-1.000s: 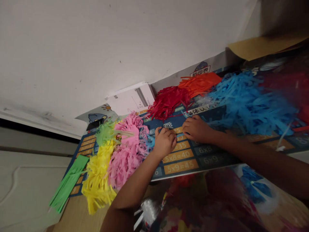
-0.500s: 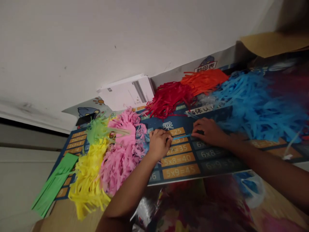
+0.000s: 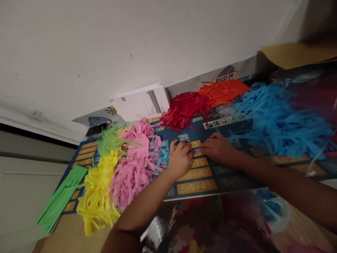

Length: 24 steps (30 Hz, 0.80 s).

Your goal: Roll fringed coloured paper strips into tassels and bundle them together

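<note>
A thin blue paper strip (image 3: 197,150) shows in the small gap between my two hands, over the printed multiplication chart (image 3: 197,184). My left hand (image 3: 181,160) pinches the strip's left side, its fingers curled and the palm turned down. On the other side my right hand (image 3: 218,149) closes its fingertips on the strip. Most of the strip is hidden by the fingers. Some blue fringe (image 3: 162,157) lies just left of my left hand, beside the pink fringed paper (image 3: 134,172). Right of my right hand spreads a large heap of blue fringed paper (image 3: 281,119).
Yellow fringe (image 3: 98,196), pale green fringe (image 3: 107,140) and green cut paper (image 3: 61,198) lie left. Red fringe (image 3: 181,110) and orange fringe (image 3: 223,92) sit behind, near a white box (image 3: 142,102) against the wall. A phone-like dark object (image 3: 97,130) rests back left.
My right hand has moved left and my left hand slightly right, so the visible length of blue strip between them is much shorter. The view has shifted a little.
</note>
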Available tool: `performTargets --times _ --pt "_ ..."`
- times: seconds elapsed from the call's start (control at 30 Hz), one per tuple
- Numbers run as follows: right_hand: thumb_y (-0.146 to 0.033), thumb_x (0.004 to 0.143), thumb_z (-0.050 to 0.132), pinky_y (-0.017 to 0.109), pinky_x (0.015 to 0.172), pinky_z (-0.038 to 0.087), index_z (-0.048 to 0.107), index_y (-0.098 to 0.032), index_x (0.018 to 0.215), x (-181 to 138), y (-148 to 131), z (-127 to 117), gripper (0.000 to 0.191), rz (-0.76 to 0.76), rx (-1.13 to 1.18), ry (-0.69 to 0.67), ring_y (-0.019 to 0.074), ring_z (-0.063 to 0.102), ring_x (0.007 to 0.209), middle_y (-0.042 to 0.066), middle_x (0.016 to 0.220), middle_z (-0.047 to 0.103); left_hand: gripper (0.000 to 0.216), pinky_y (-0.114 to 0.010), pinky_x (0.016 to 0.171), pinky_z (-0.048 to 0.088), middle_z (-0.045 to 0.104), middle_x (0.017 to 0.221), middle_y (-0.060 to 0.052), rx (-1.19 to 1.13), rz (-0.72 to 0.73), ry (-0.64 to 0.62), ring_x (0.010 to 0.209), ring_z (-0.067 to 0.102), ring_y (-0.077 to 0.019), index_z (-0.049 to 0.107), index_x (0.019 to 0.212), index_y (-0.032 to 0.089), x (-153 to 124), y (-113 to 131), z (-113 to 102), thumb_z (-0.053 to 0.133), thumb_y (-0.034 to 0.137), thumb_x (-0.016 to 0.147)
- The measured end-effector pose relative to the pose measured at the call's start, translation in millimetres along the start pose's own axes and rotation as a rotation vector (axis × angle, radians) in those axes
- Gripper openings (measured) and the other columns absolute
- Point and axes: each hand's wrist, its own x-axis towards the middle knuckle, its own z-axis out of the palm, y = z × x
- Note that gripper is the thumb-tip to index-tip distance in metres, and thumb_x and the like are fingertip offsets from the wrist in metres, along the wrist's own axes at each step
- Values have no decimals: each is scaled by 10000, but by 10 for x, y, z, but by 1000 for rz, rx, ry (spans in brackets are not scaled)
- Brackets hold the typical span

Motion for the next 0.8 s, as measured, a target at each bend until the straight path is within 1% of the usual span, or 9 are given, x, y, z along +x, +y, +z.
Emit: performTargets --times 0.1,0.17,0.23,0.3,0.4,0.47,0.53,0.63,0.8 --pt "-86 945 487 378 831 276 680 -162 816 66 -44 34 244 -36 -83 -27 178 539 756 50 804 698 158 -526 1070 260 736 892 -36 33 13 85 957 595 -213 746 972 239 25 22 61 605 305 941" --pt "-113 951 493 373 807 281 672 -157 780 101 -128 -30 251 6 -79 -8 180 540 742 56 782 689 127 -501 1069 260 740 846 -10 70 30 161 919 603 -190 738 952 246 37 15 36 616 279 943" --pt "-152 960 495 369 798 295 681 -159 776 120 -253 -182 261 111 -20 47 184 562 758 66 793 699 94 -486 1088 236 754 859 13 92 74 251 923 612 -177 728 951 251 32 15 -90 637 240 931" --pt "-217 969 500 363 810 324 713 -169 851 124 -382 -397 249 258 117 108 197 599 833 79 880 727 107 -479 1126 189 771 923 25 89 115 325 961 623 -169 714 985 249 9 49 -312 620 220 945" --pt "-349 932 551 332 807 398 749 -203 936 127 -493 -722 246 425 584 84 207 635 904 56 970 743 169 -475 1170 122 783 959 35 77 189 398 986 641 -156 696 1037 247 -27 165 -719 540 201 994" --pt "-440 855 626 300 732 437 757 -203 850 133 -515 -858 270 490 996 -28 188 637 802 25 861 733 192 -471 1185 113 788 950 41 70 249 436 976 657 -151 691 1058 248 -37 257 -943 517 187 1004" --pt "-502 743 726 270 640 430 731 -190 731 132 -552 -902 312 581 1330 -79 149 582 656 -5 702 676 162 -464 1191 146 791 932 44 18 260 460 939 677 -148 690 1047 240 -50 343 -1083 552 185 985" --pt "-495 610 837 240 569 390 697 -179 664 102 -721 -840 350 735 1590 64 104 493 565 -32 602 596 83 -456 1164 259 791 915 25 -125 163 490 890 701 -153 698 971 230 -113 465 -1130 636 192 929" --pt "-459 595 857 225 499 349 654 -184 634 68 -1155 -637 344 904 1742 390 81 428 496 -41 558 553 92 -388 980 454 760 823 0 -399 -139 474 784 704 -153 706 861 217 -292 666 -978 636 193 916"
